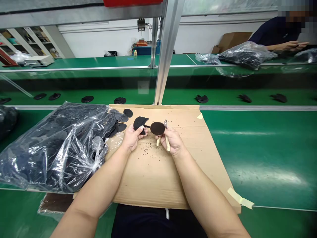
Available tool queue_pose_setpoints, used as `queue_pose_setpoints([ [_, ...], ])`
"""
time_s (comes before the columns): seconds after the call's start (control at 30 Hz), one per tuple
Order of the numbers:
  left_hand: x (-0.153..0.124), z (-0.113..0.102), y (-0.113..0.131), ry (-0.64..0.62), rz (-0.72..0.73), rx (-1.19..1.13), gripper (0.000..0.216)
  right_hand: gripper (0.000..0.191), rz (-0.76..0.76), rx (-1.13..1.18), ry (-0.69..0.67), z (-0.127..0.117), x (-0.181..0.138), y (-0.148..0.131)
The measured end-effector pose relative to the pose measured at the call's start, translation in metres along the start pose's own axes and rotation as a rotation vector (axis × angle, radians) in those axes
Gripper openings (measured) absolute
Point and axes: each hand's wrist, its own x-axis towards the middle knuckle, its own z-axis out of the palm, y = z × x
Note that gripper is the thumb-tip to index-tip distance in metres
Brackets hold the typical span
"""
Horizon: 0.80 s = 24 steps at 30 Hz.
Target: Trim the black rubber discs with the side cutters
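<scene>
My left hand [132,137] is closed on a black round plastic piece [140,123] joined by a thin stem to a second black disc [157,128]. My right hand [173,140] grips a small cutter with pale handles [167,142], its metal tip at the right-hand disc. Both hands hover over a sheet of brown cardboard [158,172] dotted with small dark trimmings [148,150].
A clear plastic bag of black discs [56,145] lies at left, with loose discs [122,117] spilling onto the cardboard. Black pieces [201,98] sit along the green conveyor belt behind. An aluminium post [165,53] rises ahead. Another person [279,36] works at far right beside bagged parts [245,54].
</scene>
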Motion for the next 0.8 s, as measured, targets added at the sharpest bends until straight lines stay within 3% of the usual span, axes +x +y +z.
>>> queue_pose_setpoints([
  [0.17,-0.004,0.001,-0.003,-0.038,0.007,0.037,0.047,0.023,0.233,0.087,-0.130,-0.004,0.001,0.003],
  [0.33,-0.007,0.001,-0.005,-0.144,0.041,0.087,0.055,0.024,0.260,0.051,-0.056,-0.004,0.002,0.007],
  [0.4,-0.006,0.002,-0.007,-0.128,0.076,0.130,0.056,0.026,0.254,0.004,-0.016,-0.002,0.003,0.008],
  [0.57,-0.004,0.002,-0.009,0.012,0.081,0.060,0.056,0.034,0.097,-0.134,0.111,0.007,-0.001,0.009],
  [0.7,-0.005,0.002,-0.007,-0.031,0.071,0.048,0.056,0.035,-0.142,-0.408,0.106,0.011,-0.007,0.007],
  [0.8,-0.006,0.000,-0.008,-0.087,0.094,0.067,0.052,0.032,-0.220,-0.493,0.123,0.012,-0.008,0.008],
])
